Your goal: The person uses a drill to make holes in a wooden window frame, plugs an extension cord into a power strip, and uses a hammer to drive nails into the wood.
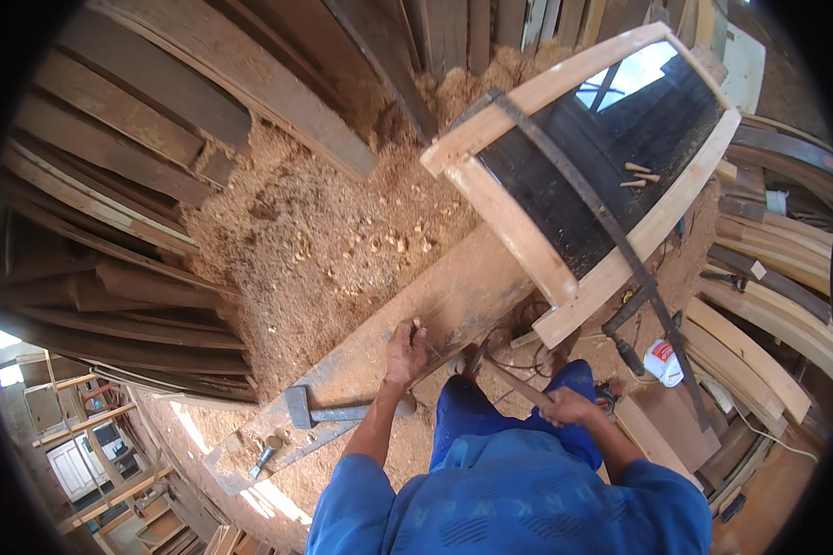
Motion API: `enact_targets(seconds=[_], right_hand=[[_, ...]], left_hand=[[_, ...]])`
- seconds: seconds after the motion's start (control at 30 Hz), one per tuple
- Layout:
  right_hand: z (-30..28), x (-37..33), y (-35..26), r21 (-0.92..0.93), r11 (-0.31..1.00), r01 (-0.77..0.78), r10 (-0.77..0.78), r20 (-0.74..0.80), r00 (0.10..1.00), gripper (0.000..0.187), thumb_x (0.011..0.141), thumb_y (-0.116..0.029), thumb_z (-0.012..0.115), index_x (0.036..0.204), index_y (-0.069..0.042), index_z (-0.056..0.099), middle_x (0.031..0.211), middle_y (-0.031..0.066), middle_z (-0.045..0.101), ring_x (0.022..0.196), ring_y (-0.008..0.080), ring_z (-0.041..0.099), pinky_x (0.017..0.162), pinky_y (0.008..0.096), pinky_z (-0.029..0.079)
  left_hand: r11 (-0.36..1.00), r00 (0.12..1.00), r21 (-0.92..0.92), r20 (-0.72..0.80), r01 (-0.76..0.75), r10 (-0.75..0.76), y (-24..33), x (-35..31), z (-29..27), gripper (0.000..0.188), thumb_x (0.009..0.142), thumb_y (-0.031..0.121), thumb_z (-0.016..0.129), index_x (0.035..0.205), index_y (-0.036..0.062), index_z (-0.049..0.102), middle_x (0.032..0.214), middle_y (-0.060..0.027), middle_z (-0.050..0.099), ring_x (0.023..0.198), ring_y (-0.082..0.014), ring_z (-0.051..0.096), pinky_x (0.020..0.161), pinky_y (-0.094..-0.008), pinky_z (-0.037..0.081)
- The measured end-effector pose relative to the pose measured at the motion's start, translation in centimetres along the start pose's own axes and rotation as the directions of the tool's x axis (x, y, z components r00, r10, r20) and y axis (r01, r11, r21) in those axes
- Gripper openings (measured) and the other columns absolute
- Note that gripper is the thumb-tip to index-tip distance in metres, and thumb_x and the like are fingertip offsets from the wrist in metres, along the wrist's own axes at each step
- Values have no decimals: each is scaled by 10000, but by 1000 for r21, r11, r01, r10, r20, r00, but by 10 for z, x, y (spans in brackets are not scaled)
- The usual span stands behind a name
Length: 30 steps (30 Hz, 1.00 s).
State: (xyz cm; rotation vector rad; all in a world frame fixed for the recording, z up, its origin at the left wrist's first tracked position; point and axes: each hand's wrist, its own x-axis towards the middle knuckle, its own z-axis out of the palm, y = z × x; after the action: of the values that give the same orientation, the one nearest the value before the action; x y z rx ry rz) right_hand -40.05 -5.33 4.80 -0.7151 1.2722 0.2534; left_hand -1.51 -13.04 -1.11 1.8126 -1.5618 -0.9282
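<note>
My left hand point(405, 353) is over a long plank bench point(453, 287), its fingers pinched on a small wooden peg point(416, 323). My right hand point(569, 407) is closed round a wooden tool handle point(518, 383) that slants across in front of my knees. The far end of that tool is dark and too small to identify. On the plank, left of my left forearm, lies a hammer point(298, 407) with a dark head. Beyond my right hand rests a pale wooden frame point(514, 222) around a dark glossy panel point(574, 157), with several pegs point(640, 175) on the panel.
A long metal bar clamp point(602, 213) crosses the frame, its crank handle point(627, 356) hanging below. Wood shavings point(315, 222) cover the ground beyond the plank. Boards point(120, 120) are stacked at left, curved timbers point(759, 361) at right. A white-and-red container point(663, 363) stands near the clamp.
</note>
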Motion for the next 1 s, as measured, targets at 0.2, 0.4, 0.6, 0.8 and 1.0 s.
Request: enact_targets(seconds=[0.2,0.4,0.6,0.8,1.0], right_hand=[[-37,-134,-67,-298,844,445,-488,-88,868,298,834,-211,687,992,35,626,771,109,663,689,202,651,650,370,524],[-76,-125,-143,-253,694,674,-720,-236,653,333,896,-229,632,1074,42,553,817,245,625,793,381,657,719,462,490],[-113,-100,-244,-516,412,751,-855,-503,125,352,950,-148,549,1246,40,509,796,110,587,693,179,589,653,351,491],[-94,-59,-238,76,537,840,-697,-521,493,319,956,-180,551,1194,32,568,785,55,592,710,133,587,656,325,474],[-92,-16,-260,-509,568,647,-750,-643,153,292,953,-211,565,1079,52,576,903,219,637,782,347,637,735,434,498]], left_hand=[[820,964,-570,-191,45,-186,45,43,-1,103,1002,109,606,1052,22,583,847,-14,624,766,-98,612,730,-272,528],[827,932,-560,-324,-52,-161,114,112,5,222,981,29,586,1176,-20,492,897,-94,653,789,-154,671,702,-297,572],[872,963,-483,-263,-79,-57,136,210,27,111,1006,61,565,1097,0,543,886,-73,660,798,-135,659,724,-280,557],[950,980,-307,-201,-63,0,129,310,46,134,1010,99,588,1077,-16,602,904,-41,650,820,-97,593,710,-255,498],[927,988,-374,-155,-38,-22,95,340,54,133,982,68,631,1077,-24,626,896,-53,673,802,-115,624,716,-275,529]])
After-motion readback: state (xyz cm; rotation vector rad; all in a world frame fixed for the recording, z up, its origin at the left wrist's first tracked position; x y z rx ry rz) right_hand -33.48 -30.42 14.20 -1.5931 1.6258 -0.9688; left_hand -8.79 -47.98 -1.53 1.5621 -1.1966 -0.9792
